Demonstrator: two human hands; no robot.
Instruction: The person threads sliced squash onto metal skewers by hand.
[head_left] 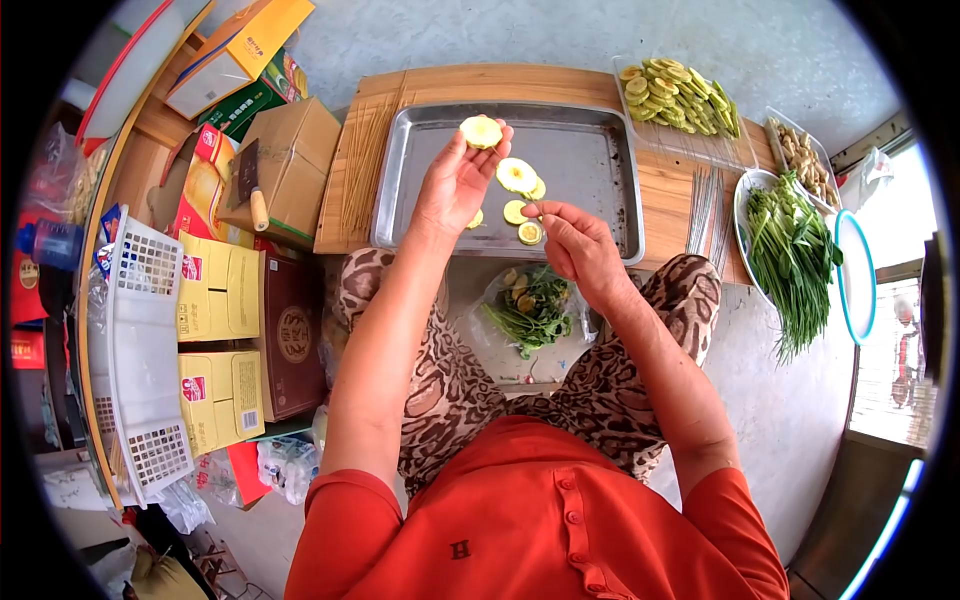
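Observation:
My left hand [458, 185] is raised over the metal tray [430, 215], palm up, with its fingers around a pale green squash slice [481, 132]. Over the tray's front part, my right hand [580, 245] is closed in a pinch; whatever thin thing it grips is too small to make out. Close to its fingertips are a large squash slice [517, 175] and several smaller ones, among them a round slice [530, 233] just below. Another slice [475, 219] is partly hidden behind my left wrist.
Bamboo skewers [372, 160] lie left of the tray on the wooden table [480, 80]; metal skewers [706, 210] lie right. Beyond are a container of squash slices [680, 97], ginger-like roots [803, 160] and greens [790, 250]. A knife [252, 185] rests by cardboard boxes [290, 160]. Bagged greens [530, 310] sit below.

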